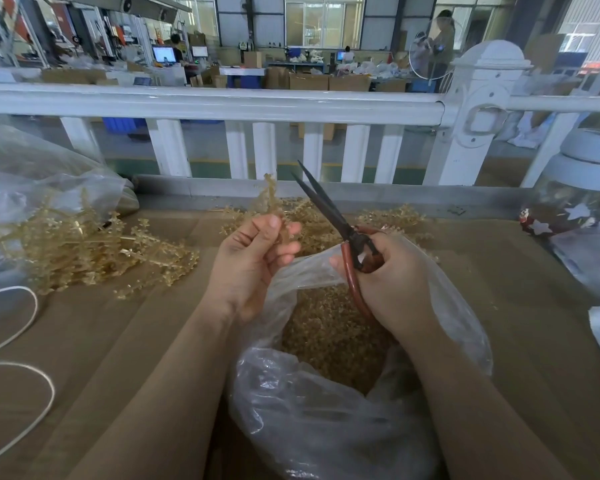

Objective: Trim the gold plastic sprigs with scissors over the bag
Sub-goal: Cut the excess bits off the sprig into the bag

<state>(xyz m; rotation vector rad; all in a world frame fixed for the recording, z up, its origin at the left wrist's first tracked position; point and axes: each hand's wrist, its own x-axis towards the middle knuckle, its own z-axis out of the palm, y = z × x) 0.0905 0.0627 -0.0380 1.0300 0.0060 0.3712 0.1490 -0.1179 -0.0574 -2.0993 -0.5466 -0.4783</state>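
My left hand (253, 261) pinches a gold plastic sprig (269, 195) that stands upright above its fingers. My right hand (392, 278) grips the red-brown handles of black scissors (326, 202), whose blades are slightly apart and point up and left, close to the sprig without touching it. Both hands hover over a clear plastic bag (312, 420) with its mouth open, filled with gold trimmings (329, 337). More gold sprigs lie in a heap (94, 251) to the left and in another pile (378, 220) behind the hands.
The brown cardboard-covered table (534, 341) ends at a white railing (222, 105). A large clear bag (32, 174) sits at far left, white cord (32, 403) loops at lower left, and a jar with star stickers (575, 202) stands at right.
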